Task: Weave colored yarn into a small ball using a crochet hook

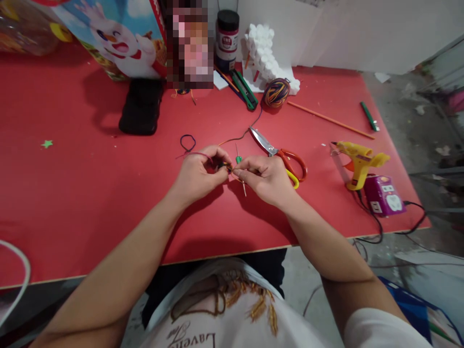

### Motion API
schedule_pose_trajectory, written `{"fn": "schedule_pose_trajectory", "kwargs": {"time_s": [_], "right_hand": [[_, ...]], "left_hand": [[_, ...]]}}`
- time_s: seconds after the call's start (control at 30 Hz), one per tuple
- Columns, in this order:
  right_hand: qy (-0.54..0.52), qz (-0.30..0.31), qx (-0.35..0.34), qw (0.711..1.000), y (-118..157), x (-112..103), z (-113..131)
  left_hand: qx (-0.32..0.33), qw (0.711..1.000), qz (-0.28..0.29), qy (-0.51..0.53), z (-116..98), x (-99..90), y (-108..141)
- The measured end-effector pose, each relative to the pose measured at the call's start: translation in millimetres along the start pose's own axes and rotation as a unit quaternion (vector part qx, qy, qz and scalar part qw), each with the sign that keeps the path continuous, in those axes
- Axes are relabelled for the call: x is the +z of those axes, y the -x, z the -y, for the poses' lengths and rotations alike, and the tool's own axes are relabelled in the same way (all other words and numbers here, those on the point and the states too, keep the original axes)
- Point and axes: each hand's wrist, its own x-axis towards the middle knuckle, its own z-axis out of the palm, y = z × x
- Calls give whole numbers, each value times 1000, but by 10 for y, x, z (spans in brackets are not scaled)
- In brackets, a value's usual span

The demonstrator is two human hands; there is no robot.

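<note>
My left hand (199, 174) pinches a small dark knotted piece of multicoloured yarn (222, 166), with a reddish strand trailing out to the left. From the other side, my right hand (266, 180) pinches the yarn's end, thumb against fingers. A strand (237, 138) runs from my hands up to the multicoloured yarn ball (276, 93). Just behind my fingertips lies a thin tool with a green part (238, 158); a metal tip shows below them. Scissors with orange-red handles (266, 142) lie beyond my right hand, which partly covers a yellow handle (293, 179).
A dark yarn loop (188, 143) and a black phone (141, 107) lie to the left. Behind are a green utility knife (244, 91), a dark-lidded jar (227, 41) and a white bumpy model (263, 48). At right are an orange stick (329, 119) and a yellow glue gun (358, 164).
</note>
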Motion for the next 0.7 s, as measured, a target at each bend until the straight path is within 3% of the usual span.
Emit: {"fn": "schedule_pose_trajectory", "kwargs": {"time_s": [0.3, 0.53, 0.7], "right_hand": [[-9, -19, -10, 1000, -1, -56, 48], [27, -33, -27, 999, -11, -53, 21], [29, -27, -26, 999, -17, -19, 1]], "left_hand": [[-101, 977, 70, 176, 64, -54, -29], [-94, 976, 72, 184, 51, -20, -19], [-54, 987, 54, 143, 55, 48, -25]]}}
